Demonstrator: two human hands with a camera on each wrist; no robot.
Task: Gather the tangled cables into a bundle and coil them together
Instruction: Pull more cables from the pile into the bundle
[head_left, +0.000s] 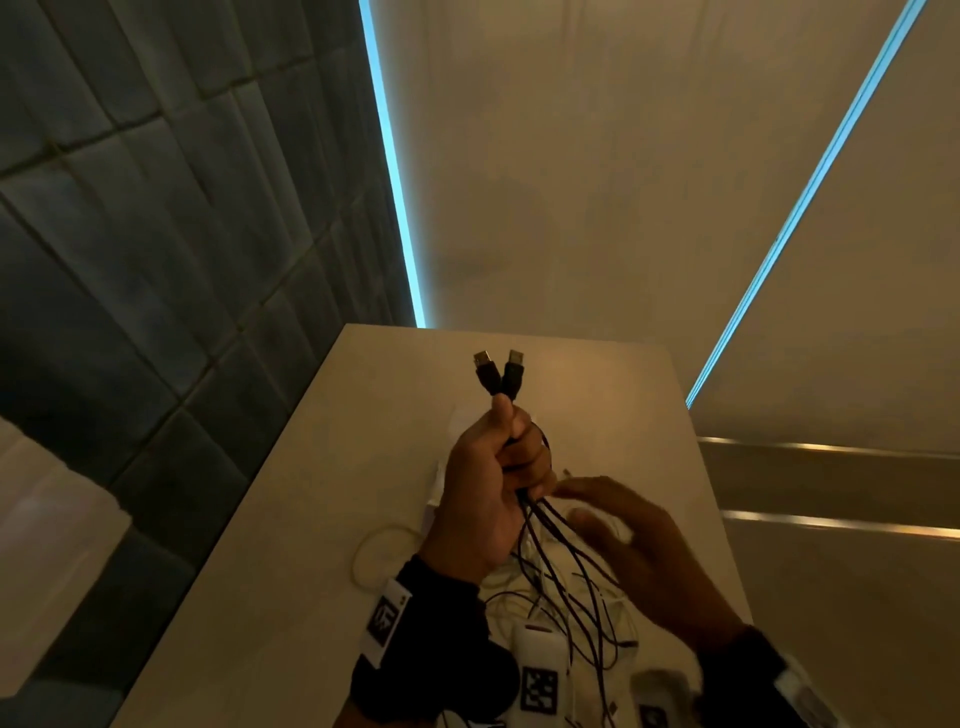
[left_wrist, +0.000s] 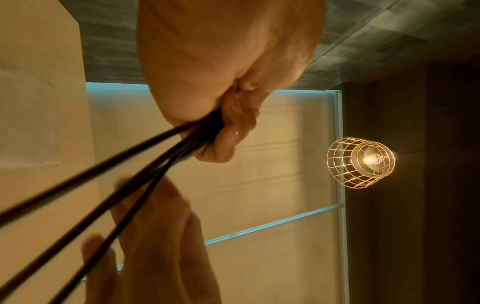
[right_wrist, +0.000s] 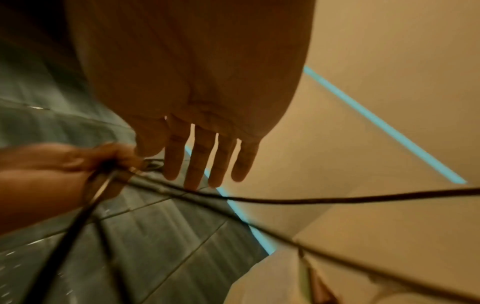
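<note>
Left hand (head_left: 488, 483) around black cables (head_left: 558, 551)

A pale table (head_left: 291, 519) juts out from a beige wall (head_left: 597, 156), warm light washing over both. Two thin blue light strips (head_left: 395, 182) run across that wall, glowing cool. To the left, dark padded panels (head_left: 156, 208) cover the side wall in a grid. Overhead, a bare bulb burns inside a wire-cage lamp (left_wrist: 361, 162).

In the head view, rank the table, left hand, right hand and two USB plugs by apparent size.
1. table
2. left hand and right hand: alike; the right is blurred, so unranked
3. USB plugs
</note>
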